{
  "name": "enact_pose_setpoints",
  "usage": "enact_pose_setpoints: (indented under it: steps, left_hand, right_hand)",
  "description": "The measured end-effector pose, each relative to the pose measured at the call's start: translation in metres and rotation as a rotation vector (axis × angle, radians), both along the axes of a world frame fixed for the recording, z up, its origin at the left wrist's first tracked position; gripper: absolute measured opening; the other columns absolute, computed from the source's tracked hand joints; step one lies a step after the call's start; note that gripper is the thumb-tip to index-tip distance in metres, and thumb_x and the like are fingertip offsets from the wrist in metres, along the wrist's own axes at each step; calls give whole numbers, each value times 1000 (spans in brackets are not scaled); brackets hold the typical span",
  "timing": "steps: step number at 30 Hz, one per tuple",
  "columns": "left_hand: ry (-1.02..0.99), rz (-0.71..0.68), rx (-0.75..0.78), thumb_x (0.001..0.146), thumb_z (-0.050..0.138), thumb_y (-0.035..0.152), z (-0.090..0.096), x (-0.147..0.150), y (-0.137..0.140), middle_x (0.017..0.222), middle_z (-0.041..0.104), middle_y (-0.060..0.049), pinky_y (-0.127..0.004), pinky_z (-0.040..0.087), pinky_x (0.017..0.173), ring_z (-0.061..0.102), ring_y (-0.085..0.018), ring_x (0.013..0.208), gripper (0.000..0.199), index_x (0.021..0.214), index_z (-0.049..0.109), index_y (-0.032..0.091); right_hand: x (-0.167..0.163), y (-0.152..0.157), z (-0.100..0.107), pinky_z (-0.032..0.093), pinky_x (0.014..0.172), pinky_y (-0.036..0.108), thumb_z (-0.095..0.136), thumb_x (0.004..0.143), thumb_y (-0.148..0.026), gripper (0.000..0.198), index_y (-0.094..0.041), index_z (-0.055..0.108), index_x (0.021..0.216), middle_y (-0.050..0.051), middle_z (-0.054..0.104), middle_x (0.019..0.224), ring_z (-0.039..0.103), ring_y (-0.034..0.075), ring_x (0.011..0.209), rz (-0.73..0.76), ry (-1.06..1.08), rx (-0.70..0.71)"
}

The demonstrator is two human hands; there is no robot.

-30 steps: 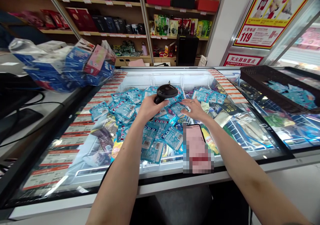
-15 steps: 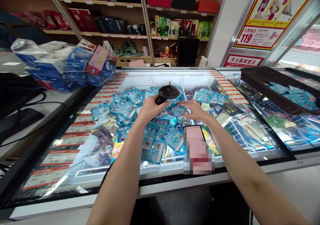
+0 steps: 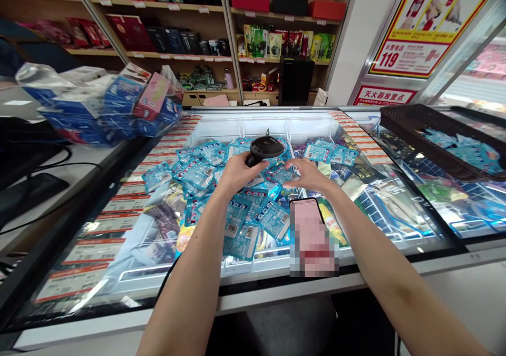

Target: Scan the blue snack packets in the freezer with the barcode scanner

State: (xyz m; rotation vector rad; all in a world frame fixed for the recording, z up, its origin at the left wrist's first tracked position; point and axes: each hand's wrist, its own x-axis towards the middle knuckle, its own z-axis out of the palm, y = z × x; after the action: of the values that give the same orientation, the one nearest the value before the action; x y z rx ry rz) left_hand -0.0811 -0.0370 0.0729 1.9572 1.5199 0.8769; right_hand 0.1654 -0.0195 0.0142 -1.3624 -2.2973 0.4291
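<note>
My left hand (image 3: 240,172) is wrapped round the handle of a black barcode scanner (image 3: 266,147), whose head is held above a heap of small blue packets (image 3: 197,174). To the right, my right hand (image 3: 306,176) has its thumb and fingers apart over one blue packet (image 3: 283,175) lying on the heap. Whether the fingertips touch that packet, I cannot tell. Many packets show printed barcodes. Just nearer to me than my right hand lies a smartphone (image 3: 310,229) with a pink screen, partly blurred out.
The packets rest on the glass top of a chest freezer (image 3: 146,287). Three or so more packets (image 3: 332,153) lie farther right. A dark brown basket (image 3: 435,150) holding blue packets stands at the right. Plastic-wrapped boxes (image 3: 106,103) sit at the left, with stocked shelves (image 3: 190,56) behind.
My right hand has drawn slightly to the right, and its fingers have spread and curved more over the packet. My left hand and the scanner look unmoved.
</note>
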Motion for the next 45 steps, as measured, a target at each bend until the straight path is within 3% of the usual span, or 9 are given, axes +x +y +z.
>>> enact_pose_setpoints:
  steps: [5,10,14,17,21,25,35,45]
  left_hand:
    - [3,-2,5,76,61,59,2,0,-1,61,61,-3,-25,37,52,54,-17,60,49,92,68,13]
    - [2,-10,5,77,60,59,2,-1,-2,62,61,-3,-25,37,51,54,-17,59,48,92,68,13]
    - [-3,-15,10,77,60,58,1,-1,-1,62,61,-3,-25,36,50,54,-17,57,48,92,68,14]
    - [3,-9,5,77,61,59,1,-2,-1,62,61,-3,-25,36,51,54,-17,58,49,93,68,14]
    - [0,-16,3,77,61,60,1,-2,0,61,61,-3,-25,36,51,54,-17,58,48,90,67,14]
    - [-32,-20,-22,76,62,59,2,-1,-2,59,60,-3,-25,37,50,54,-17,56,47,89,66,14]
    - [-89,-193,-126,78,61,54,7,2,-10,53,56,0,-27,39,52,52,-15,50,37,75,58,18]
    - [-48,-221,-175,78,61,55,8,4,-12,53,58,-2,-29,41,52,54,-17,49,35,72,58,20]
  right_hand:
    - [5,1,6,44,96,43,80,69,-45,79,-17,51,138,13,62,120,57,30,114,-51,-3,-106]
    - [9,4,4,47,93,43,77,69,-49,62,-16,60,118,14,62,120,59,30,107,-280,116,-188]
    - [13,9,-3,54,78,40,61,81,-52,33,-19,58,79,3,59,78,60,21,80,-418,451,-177]
    - [14,10,-5,58,64,37,66,79,-45,30,-22,48,74,-5,44,61,53,14,59,-441,829,-281]
    - [14,9,-4,63,62,37,77,67,-26,41,-24,49,97,-7,49,71,58,12,57,-503,1150,-369]
    - [13,11,-3,65,62,37,74,68,-29,51,-26,47,111,-2,54,86,68,17,70,-541,1312,-408]
    - [15,15,-3,65,76,42,68,72,-17,49,-27,39,111,-7,51,81,61,8,59,-564,1527,-393]
    - [15,15,-6,64,76,40,72,68,-19,48,-28,37,100,-11,47,73,55,7,55,-526,1540,-373]
